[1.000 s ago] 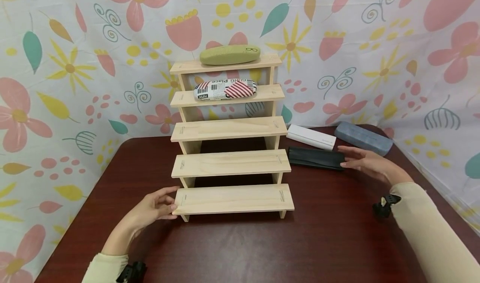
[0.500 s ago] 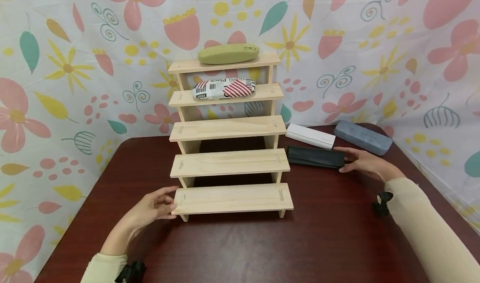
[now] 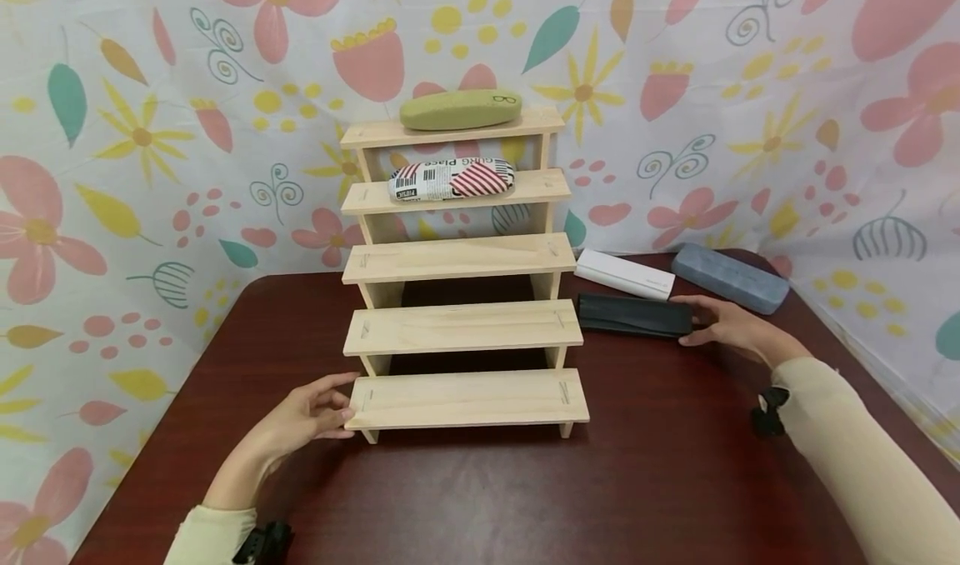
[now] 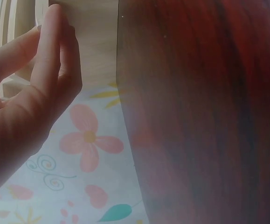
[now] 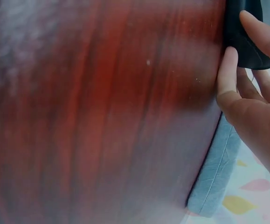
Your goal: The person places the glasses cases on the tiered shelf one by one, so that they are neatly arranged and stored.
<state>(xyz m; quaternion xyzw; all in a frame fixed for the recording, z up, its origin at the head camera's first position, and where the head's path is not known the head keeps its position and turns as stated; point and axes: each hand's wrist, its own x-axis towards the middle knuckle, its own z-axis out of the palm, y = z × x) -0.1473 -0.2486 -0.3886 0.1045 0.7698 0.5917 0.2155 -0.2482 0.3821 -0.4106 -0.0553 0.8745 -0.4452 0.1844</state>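
Note:
A stepped wooden display rack [image 3: 459, 328] stands on the table, its tiers rising toward the back. At the left end of its lowest step, my left hand [image 3: 303, 419] holds the board's edge between thumb and fingers, as the left wrist view also shows at the rack's pale wood [image 4: 95, 42]. My right hand [image 3: 738, 329] grips the right end of a flat black glasses case [image 3: 630, 315] lying on the table right of the rack. In the right wrist view the digits sit around the end of the black case [image 5: 251, 46].
An olive-green glasses case [image 3: 459, 110] lies on the top step and a newsprint-patterned case [image 3: 450, 179] on the step below. Behind the black case lie a white case [image 3: 624, 274] and a grey-blue case [image 3: 729, 278]. A floral cloth [image 3: 675, 90] hangs behind the table.
My right hand has moved slightly left and closed in around the right end of the black glasses case. My left hand keeps its place at the lowest step.

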